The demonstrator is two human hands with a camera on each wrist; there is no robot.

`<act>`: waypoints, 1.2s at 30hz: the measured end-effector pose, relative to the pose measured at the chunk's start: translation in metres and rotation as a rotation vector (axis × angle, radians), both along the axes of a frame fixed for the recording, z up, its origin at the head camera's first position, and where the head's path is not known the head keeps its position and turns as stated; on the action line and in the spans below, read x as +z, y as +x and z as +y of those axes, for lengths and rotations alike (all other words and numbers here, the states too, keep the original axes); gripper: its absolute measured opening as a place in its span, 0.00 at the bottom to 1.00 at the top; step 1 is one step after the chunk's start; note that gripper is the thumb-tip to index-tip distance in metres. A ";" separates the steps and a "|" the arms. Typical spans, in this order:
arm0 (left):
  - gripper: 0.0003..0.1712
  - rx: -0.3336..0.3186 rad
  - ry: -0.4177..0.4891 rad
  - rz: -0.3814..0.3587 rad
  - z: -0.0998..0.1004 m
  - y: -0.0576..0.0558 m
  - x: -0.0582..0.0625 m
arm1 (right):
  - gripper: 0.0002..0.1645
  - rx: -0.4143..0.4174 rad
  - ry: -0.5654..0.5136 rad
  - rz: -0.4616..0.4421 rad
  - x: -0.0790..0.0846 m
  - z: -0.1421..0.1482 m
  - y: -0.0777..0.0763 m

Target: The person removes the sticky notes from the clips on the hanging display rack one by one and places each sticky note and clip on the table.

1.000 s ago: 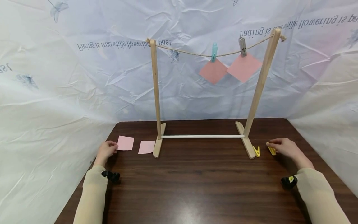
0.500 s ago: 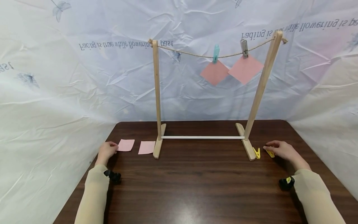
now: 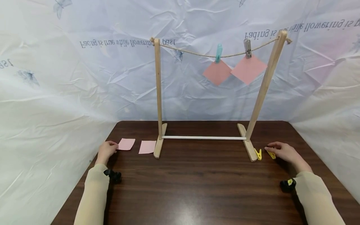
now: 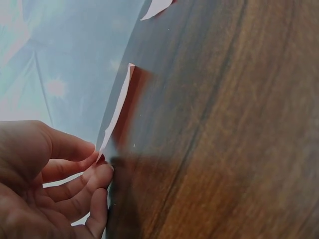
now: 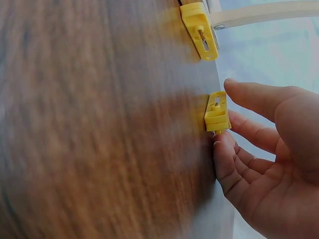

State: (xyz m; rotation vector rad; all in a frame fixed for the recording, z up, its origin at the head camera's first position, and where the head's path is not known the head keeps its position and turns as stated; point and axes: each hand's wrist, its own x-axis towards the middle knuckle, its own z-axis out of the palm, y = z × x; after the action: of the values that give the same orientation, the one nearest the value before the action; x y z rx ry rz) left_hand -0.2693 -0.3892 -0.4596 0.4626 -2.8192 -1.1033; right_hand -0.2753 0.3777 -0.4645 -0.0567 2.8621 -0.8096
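Observation:
At the table's left side, my left hand (image 3: pixel 107 150) pinches the near left corner of a pink square of paper (image 3: pixel 126 144). In the left wrist view this paper (image 4: pixel 118 109) appears nearly edge-on, above its shadow. A second pink paper (image 3: pixel 147 147) lies to its right, against the stand's left foot. Over on the right, my right hand (image 3: pixel 284 153) holds a yellow clothespin (image 5: pixel 217 113) low at the table, its fingers around the ends. Another yellow clothespin (image 3: pixel 258 154) rests by the stand's right foot.
A wooden stand (image 3: pixel 158 90) carries a sagging rope (image 3: pixel 185 52). From it hang two pink papers, one by a teal clothespin (image 3: pixel 218 53), one by a grey clothespin (image 3: pixel 247 48). A white rod (image 3: pixel 202 137) joins the feet. Patterned cloth (image 3: pixel 112 78) walls the brown table (image 3: pixel 180 178).
The left paper has tipped lower in my left hand. My right hand has shifted slightly left, and the clothespin under it has turned a little. The head view has moved slightly.

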 end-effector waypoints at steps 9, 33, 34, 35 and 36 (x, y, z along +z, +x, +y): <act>0.19 0.017 -0.021 0.015 0.000 -0.002 -0.004 | 0.42 -0.033 -0.057 0.001 -0.001 0.005 0.004; 0.22 -0.052 -0.062 0.150 0.007 -0.014 0.023 | 0.37 -0.122 -0.154 0.187 0.020 0.010 0.012; 0.23 -0.062 -0.070 0.157 0.011 -0.015 0.028 | 0.37 -0.123 -0.146 0.206 0.025 0.010 0.013; 0.23 -0.078 -0.074 0.172 0.014 -0.016 0.033 | 0.36 -0.121 -0.140 0.228 0.031 0.011 0.013; 0.23 -0.090 -0.081 0.181 0.018 -0.016 0.038 | 0.35 -0.119 -0.132 0.254 0.037 0.010 0.013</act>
State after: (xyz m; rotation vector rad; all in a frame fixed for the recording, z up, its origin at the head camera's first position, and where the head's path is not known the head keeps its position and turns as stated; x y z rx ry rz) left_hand -0.2851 -0.3707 -0.4213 0.2189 -2.7359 -0.9861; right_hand -0.2624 0.3880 -0.4277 -0.0057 3.0673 -1.0865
